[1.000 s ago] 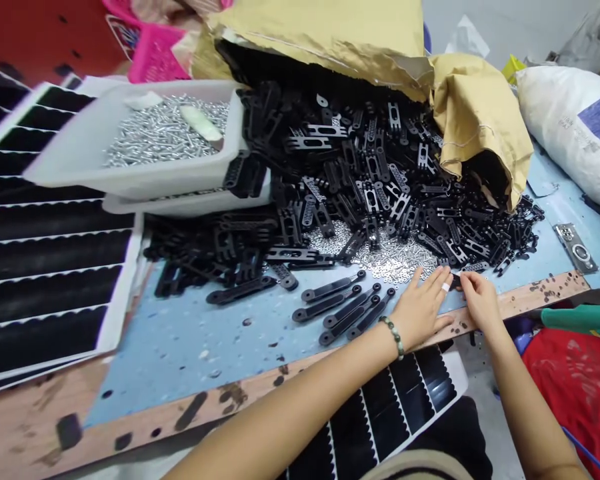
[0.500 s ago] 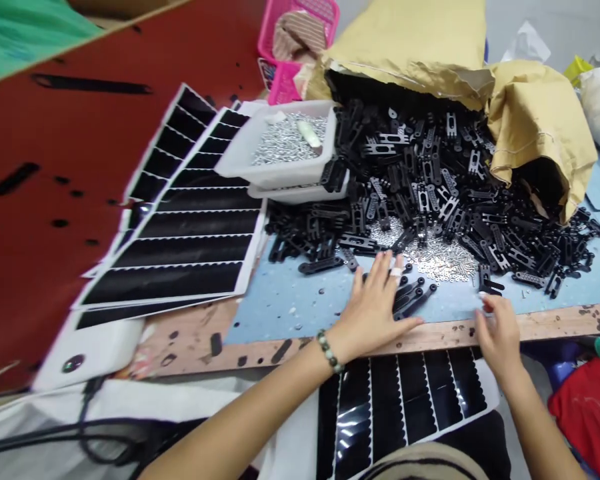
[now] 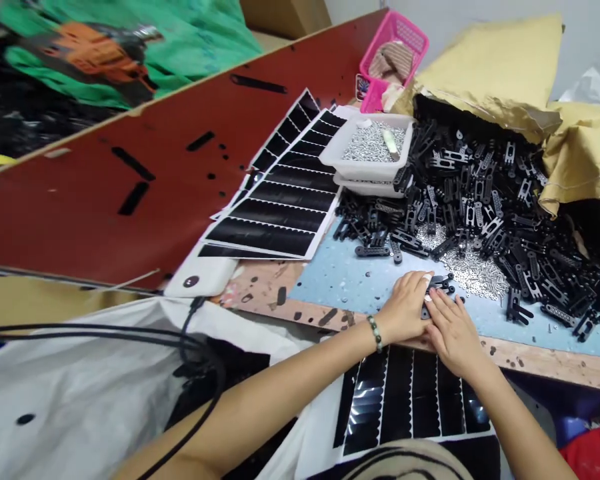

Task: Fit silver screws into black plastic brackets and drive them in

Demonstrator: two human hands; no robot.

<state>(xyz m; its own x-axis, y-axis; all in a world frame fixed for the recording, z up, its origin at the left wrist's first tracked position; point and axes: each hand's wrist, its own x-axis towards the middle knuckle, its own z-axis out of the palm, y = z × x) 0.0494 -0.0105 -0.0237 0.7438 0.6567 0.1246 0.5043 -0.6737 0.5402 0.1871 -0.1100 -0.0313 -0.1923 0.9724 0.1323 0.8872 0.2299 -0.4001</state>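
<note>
My left hand (image 3: 407,308), with a beaded bracelet at its wrist, rests at the front edge of the blue work surface (image 3: 340,277). Its fingers are bent beside a small group of black arm-shaped parts (image 3: 443,283). My right hand (image 3: 454,332) touches it and lies over the near part of that group; its fingers lie stretched out and side by side. The hands partly cover the parts, so what my left fingers hold is hidden. Behind them is a heap of black plastic pieces (image 3: 480,180) around a pile of small silvery rivets (image 3: 473,272).
White tubs (image 3: 325,157) of silvery rivets stand behind, left of torn yellow sacks (image 3: 495,67). Sheets of black strips (image 3: 280,203) lie left, before a red board (image 3: 170,160). Another sheet (image 3: 410,400) lies below my hands. An orange power drill (image 3: 97,57) rests on green cloth.
My right hand has moved left to meet my left hand over the small group of parts. My left fingers have bent in. The view has swung left, bringing the drill into sight.
</note>
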